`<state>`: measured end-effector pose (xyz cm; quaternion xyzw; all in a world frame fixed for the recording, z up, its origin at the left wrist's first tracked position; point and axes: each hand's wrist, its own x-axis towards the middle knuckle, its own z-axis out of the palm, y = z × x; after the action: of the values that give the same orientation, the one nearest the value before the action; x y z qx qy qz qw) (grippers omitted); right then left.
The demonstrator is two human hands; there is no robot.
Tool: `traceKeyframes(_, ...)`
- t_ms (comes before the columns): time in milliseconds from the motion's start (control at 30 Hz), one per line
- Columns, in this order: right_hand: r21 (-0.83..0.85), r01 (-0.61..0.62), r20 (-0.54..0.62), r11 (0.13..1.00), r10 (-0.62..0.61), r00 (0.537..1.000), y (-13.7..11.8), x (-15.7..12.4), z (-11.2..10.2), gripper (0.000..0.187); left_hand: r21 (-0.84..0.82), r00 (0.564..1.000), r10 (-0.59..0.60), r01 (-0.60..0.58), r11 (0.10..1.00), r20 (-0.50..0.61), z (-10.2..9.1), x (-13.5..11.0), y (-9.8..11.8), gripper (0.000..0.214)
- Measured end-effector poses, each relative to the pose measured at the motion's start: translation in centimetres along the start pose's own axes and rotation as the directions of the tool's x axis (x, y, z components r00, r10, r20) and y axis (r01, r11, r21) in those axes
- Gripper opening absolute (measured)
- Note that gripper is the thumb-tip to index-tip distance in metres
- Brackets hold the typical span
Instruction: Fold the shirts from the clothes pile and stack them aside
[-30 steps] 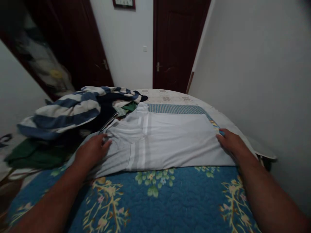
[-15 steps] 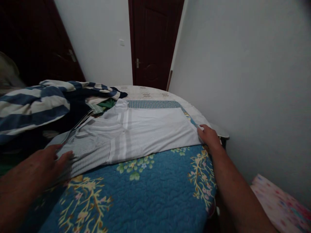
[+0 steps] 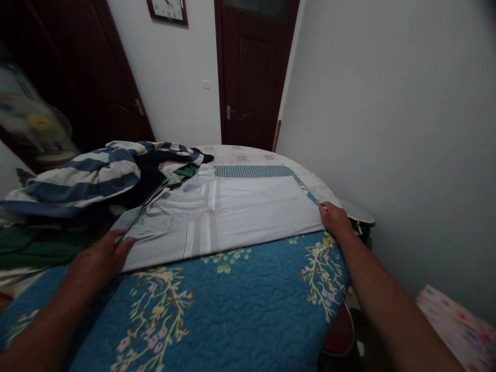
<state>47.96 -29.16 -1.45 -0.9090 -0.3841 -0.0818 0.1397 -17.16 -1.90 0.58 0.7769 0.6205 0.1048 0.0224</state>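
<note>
A white and grey striped shirt [image 3: 248, 217] lies stretched across the quilted blue floral cover [image 3: 240, 310], folded lengthwise with its near edge fairly straight. At its left end, my left hand [image 3: 96, 261] has thumb and fingers closed on the cloth edge. My right hand [image 3: 336, 219] pinches the corner at the shirt's right end; most of its fingertips are hidden behind the hand. Some creases run through the shirt's left part.
Heaped clothes, with a blue-and-white striped one [image 3: 89, 170] on top, sit left of the shirt. A patterned white cloth [image 3: 251, 154] covers the table's far side. A wall [image 3: 406, 129] rises on the right, and a pink floral item [image 3: 453, 320] is low at the right.
My left hand has closed on the shirt's left edge, where its fingers were apart before. The right hand still holds its corner. The view has tilted up and turned left, bringing a clock into sight.
</note>
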Motion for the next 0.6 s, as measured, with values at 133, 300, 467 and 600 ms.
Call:
traceKeyframes(133, -0.024, -0.009, 0.000, 1.000, 0.009, 1.000, 0.7, -0.5, 0.0, 0.049, -0.001, 1.000, -0.007, 0.007, 1.000, 0.008, -0.4, -0.1, -0.5, 0.054)
traceKeyframes(300, -0.094, -0.050, 0.014, 0.994, 0.051, 0.999, 1.2, -0.8, 0.5, 0.052, -0.011, 0.998, 0.058, -0.058, 0.998, 0.029, -1.3, -1.3, 0.6, 0.056)
traceKeyframes(467, -0.173, -0.048, 0.050, 0.984, 0.057, 0.997, 2.1, -0.6, 1.2, 0.061, -0.006, 0.994, 0.091, -0.092, 0.996, -0.052, -0.6, -1.8, -0.1, 0.053)
traceKeyframes(600, -0.151, -0.049, 0.041, 0.987, 0.056, 0.998, 2.9, -0.6, 1.3, 0.056, 0.027, 0.994, 0.030, -0.028, 0.999, -0.102, -0.7, -2.8, -1.1, 0.048)
